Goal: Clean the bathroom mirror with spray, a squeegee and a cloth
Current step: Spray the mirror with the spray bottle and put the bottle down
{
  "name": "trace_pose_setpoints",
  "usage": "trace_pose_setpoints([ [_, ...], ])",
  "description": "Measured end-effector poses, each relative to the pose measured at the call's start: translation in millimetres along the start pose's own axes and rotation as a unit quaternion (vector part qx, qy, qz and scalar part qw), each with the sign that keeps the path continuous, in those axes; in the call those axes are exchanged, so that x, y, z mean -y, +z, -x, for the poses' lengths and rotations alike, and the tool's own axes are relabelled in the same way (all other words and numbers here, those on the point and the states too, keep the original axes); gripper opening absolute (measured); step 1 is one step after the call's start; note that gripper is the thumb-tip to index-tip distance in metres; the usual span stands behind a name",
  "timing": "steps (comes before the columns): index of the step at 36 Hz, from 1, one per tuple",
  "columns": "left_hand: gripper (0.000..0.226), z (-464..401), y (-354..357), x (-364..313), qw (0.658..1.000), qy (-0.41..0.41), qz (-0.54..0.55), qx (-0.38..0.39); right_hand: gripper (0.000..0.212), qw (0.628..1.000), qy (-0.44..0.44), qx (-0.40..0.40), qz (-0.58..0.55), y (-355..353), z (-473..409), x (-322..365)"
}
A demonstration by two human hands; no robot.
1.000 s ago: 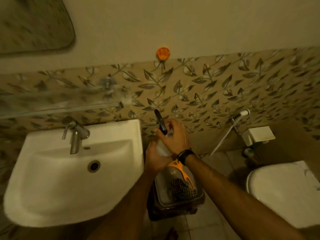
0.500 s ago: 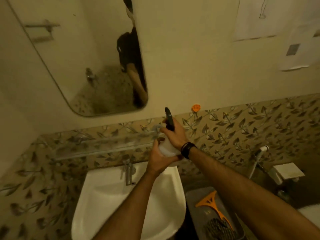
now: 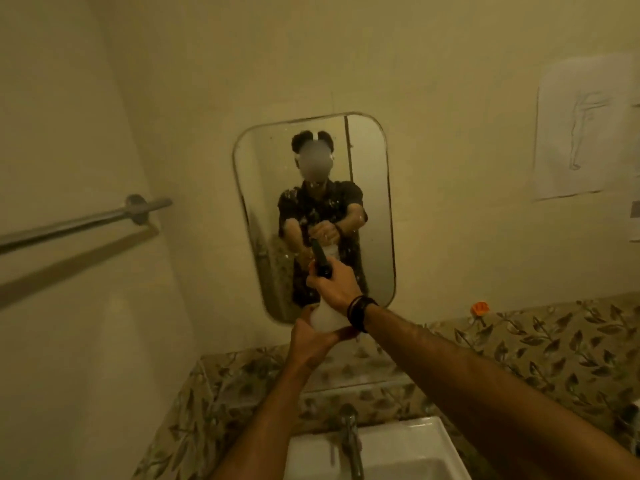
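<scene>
Open air before the mirror; towel rail juts at left; tap stands below.

White spray bottle w/ black nozzle; leaf-patterned tiles.

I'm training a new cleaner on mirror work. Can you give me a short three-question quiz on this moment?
1. True or false: the right hand grips the black trigger head of the spray bottle.
2. What does the left hand do? A) holds a squeegee B) supports the bottle's base C) turns the tap
3. Fill in: the nozzle points toward the ____.

Key: 1 true; 2 B; 3 mirror.
</scene>
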State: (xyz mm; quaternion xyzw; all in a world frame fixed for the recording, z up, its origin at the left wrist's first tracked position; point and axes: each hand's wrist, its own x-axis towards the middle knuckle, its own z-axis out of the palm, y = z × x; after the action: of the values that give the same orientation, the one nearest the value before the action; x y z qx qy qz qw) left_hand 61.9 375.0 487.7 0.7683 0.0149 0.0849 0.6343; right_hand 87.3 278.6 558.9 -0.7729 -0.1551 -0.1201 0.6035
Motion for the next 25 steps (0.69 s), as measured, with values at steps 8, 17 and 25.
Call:
trace_pose_setpoints([
  [8,0.073,-21.1,-47.2,-45.2,0.998,0.043,0.014,-0.033,0.003,0.999,-0.039,0.021,0.022,30.3,-40.6,61.1],
  [17,0.053,-36.2,-68.0,-90.8,0.994,0.081,0.01,-0.074,0.016,0.999,-0.036,0.013,0.027,30.8,-74.6,112.5],
  [25,0.047,-41.8,-61.8,-100.1,0.993,0.096,0.03,-0.053,0.021,0.999,-0.021,-0.002,0.046,28.3,-92.6,115.2],
])
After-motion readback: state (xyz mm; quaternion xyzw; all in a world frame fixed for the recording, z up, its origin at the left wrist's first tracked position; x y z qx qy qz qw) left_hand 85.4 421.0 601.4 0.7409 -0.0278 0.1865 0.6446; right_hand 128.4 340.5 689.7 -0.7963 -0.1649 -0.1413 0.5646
